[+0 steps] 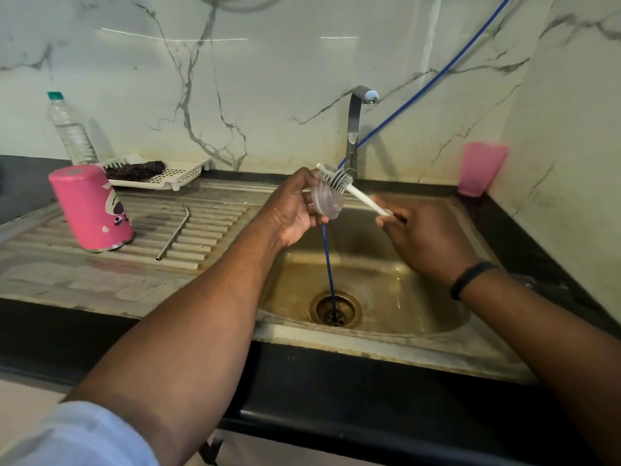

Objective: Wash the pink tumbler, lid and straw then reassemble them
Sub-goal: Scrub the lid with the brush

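My left hand point(292, 210) holds the clear round lid point(327, 200) on edge above the sink basin point(386, 297). My right hand point(420, 237) grips the white handle of a bottle brush point(349, 188), whose bristle head rests against the top of the lid. The pink tumbler point(90, 208) stands upside down on the ribbed drainboard point(208, 230) at the left. A bent metal straw point(174, 235) lies on the drainboard just right of the tumbler.
A steel tap point(356, 129) rises behind the basin; no water runs from it. A blue hose point(420, 95) crosses the wall and drops into the drain point(336, 309). A pink plastic cup point(482, 168) stands at the back right. A white rack point(158, 173) and a water bottle point(70, 129) sit back left.
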